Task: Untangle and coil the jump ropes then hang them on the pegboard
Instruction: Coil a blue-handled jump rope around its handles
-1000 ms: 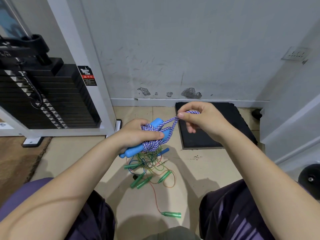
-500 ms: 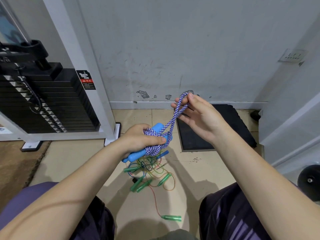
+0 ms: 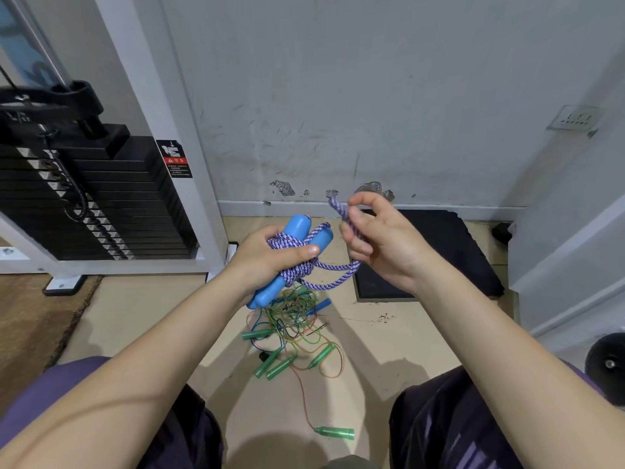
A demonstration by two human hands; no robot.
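My left hand grips two blue handles of a purple-and-white braided jump rope, whose cord is wound around them. My right hand pinches a loop of that same cord between thumb and fingers; slack cord sags between both hands. On the floor below lies a tangle of thin coloured ropes with several green handles. One green handle lies apart near my knees. No pegboard is in view.
A black weight stack in a white frame stands at the left. A black mat lies by the wall to the right. A dark round weight sits at the far right. My knees frame the bottom edge.
My right hand lifted the cord loop up toward the wall, then came back down closer to the left hand; the cord now hangs slack between them. The left hand kept its grip.
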